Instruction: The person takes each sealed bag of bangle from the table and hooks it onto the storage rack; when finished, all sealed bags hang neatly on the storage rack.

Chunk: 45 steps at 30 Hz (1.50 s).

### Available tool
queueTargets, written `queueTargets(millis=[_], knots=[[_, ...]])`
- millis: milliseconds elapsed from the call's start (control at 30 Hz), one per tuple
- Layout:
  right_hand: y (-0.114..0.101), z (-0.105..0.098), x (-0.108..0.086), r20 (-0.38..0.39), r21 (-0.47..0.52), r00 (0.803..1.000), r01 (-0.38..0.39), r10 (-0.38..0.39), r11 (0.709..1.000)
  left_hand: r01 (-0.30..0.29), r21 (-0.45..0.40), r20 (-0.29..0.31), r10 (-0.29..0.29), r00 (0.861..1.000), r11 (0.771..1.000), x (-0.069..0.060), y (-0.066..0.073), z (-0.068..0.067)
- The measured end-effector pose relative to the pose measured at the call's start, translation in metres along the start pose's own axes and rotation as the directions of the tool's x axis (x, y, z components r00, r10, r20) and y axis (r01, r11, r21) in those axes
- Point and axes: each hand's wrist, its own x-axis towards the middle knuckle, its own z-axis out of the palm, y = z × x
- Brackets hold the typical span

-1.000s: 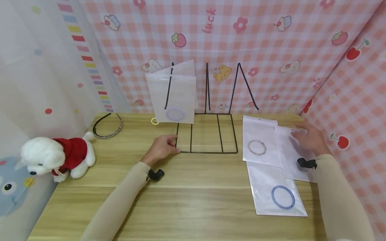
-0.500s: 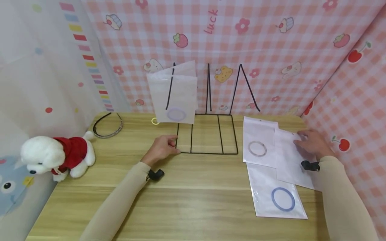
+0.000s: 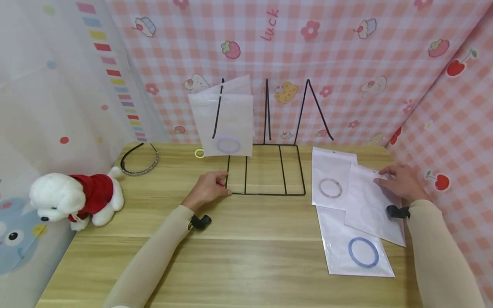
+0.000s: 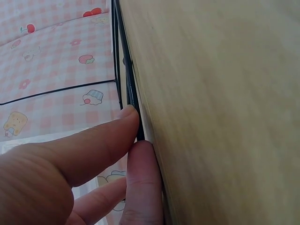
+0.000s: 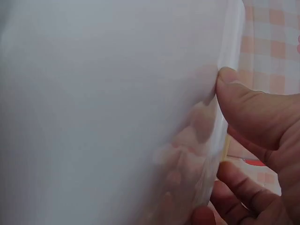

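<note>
The right hand pinches the edge of a plastic packet that partly overlaps two other packets, right of the wire rack gripped by the left hand. It looks light and bendy (glossy, so probably slippery); its edge should suit a pinch.

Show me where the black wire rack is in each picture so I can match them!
Head: the black wire rack is near the middle, with the left hand at its near left corner.
Left wrist: its dark wires run from the top, left of center, to that hand.
Right wrist: not in this one.
Shared landmark: pink checked wall cloth, in all three.
</note>
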Motion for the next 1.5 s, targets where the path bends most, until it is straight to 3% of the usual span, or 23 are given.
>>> queueTargets(millis=[267,600,867,1067,1167,1333,1500], knots=[[0.004,-0.003,-0.001,0.03,-0.044,0.999,-0.02,0.021,0.999,-0.003,0.011,0.003,0.003,1.0,1.0,-0.001,-0.001,-0.001],[0.002,0.001,-0.01,0.033,0.039,0.998,-0.047,0.046,0.998,-0.011,0.0,0.01,0.011,1.0,1.0,-0.001,0.0,0.002],[-0.017,-0.005,-0.023,0.023,0.122,1.0,0.003,-0.005,0.992,-0.001,-0.001,0.008,0.001,1.0,1.0,0.0,0.0,0.0],[-0.036,-0.013,-0.035,-0.051,0.145,0.997,0.064,-0.057,0.987,-0.01,0.009,0.009,0.01,1.0,1.0,0.0,0.0,-0.001],[-0.045,-0.016,-0.041,-0.115,0.114,0.984,0.152,-0.139,0.982,-0.006,0.013,0.008,0.006,1.0,1.0,-0.001,0.0,0.0],[-0.064,-0.021,-0.053,-0.207,0.077,0.938,0.297,-0.276,0.952,-0.005,0.009,0.007,0.005,1.0,1.0,0.0,-0.003,-0.001],[-0.084,-0.025,-0.07,-0.239,0.111,0.919,0.346,-0.313,0.932,-0.011,-0.002,0.01,0.011,1.0,1.0,0.002,-0.003,-0.001]])
